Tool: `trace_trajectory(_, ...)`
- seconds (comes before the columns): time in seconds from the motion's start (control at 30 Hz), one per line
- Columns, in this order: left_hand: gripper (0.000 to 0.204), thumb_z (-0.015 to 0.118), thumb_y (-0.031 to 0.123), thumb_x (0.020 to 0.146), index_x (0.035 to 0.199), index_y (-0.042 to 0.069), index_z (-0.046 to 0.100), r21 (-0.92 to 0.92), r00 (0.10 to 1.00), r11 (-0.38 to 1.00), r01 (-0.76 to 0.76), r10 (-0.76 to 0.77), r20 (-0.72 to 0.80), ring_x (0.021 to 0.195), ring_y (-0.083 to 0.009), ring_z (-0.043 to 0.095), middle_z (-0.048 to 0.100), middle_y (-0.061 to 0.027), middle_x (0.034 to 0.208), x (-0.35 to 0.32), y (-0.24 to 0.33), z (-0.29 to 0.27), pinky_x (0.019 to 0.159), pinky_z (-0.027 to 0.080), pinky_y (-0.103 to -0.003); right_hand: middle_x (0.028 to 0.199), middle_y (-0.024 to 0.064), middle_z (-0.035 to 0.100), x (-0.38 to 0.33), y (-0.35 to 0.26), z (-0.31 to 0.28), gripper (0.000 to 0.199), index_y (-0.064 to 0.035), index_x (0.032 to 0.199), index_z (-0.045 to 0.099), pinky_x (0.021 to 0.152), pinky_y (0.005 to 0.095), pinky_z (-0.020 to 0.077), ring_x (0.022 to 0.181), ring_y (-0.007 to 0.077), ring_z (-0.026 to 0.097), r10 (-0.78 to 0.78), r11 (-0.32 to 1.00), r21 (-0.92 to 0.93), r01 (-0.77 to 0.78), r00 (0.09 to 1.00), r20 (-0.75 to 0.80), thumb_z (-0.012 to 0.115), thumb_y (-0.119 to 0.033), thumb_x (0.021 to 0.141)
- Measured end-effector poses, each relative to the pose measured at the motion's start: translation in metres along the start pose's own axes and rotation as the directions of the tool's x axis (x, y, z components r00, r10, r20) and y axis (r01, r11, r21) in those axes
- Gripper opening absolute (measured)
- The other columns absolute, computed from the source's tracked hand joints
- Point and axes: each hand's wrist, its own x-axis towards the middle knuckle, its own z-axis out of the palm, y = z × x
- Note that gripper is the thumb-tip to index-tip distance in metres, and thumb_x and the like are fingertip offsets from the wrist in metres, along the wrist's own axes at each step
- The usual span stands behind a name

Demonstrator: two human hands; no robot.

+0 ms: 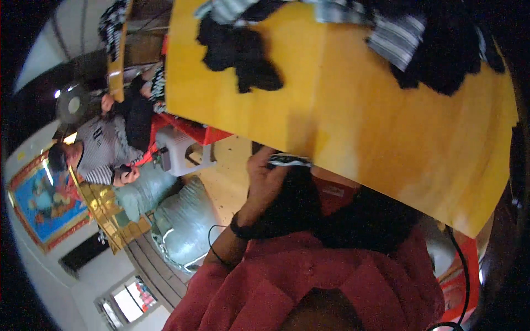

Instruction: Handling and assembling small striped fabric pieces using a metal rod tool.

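Observation:
My left hand (264,175) is closed at the near edge of the yellow table (353,132). Its fingers pinch a piece of black cloth (294,190) with a black-and-white patterned band along its top. The cloth hangs down over my lap, where its lower end merges with other dark fabric, so its kind is unclear. A dark band circles my left wrist. My right hand does not show. Farther back on the tabletop lie a blurred black cloth piece (237,52) and a heap of black cloth (436,49) with a grey-and-white striped piece (398,39).
At left a person in a striped shirt (102,144) sits beside a pale grey plastic stool (179,150). Filled greenish sacks (185,220) stand on the floor to my left. A black cable (462,265) hangs at the table's right end. A framed picture (49,201) is on the wall.

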Motion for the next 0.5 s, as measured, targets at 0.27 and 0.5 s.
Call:
trace_trajectory(0.27,0.017,0.061,0.008,0.082,0.097,0.000,0.062,0.012,0.995,0.995,-0.095,0.094,0.019,0.082,-0.0160,0.063,0.066,-0.0114,0.088,0.006,0.002,-0.001,0.074,0.049,-0.028,0.121,0.0091,0.050,0.063,0.014,0.101,0.030,-0.0017,0.118,0.048,0.094,0.0279,0.0366,0.108,0.0224,0.047,0.122,0.969,0.171,-0.180,0.945,0.304,0.043,-0.011,0.090)
trace_trajectory(0.5,0.016,0.064,0.016,0.082,0.087,0.001,0.062,0.005,0.977,0.978,-0.209,0.209,-0.051,0.061,-0.0170,0.060,0.063,-0.0128,0.074,0.004,-0.017,-0.002,0.054,0.046,-0.031,0.123,0.0091,0.049,0.078,-0.014,0.148,0.030,-0.0017,0.119,0.047,0.095,0.0276,0.0360,0.109,0.0224,0.047,0.185,0.936,0.196,-0.292,0.883,0.431,0.042,-0.011,0.091)
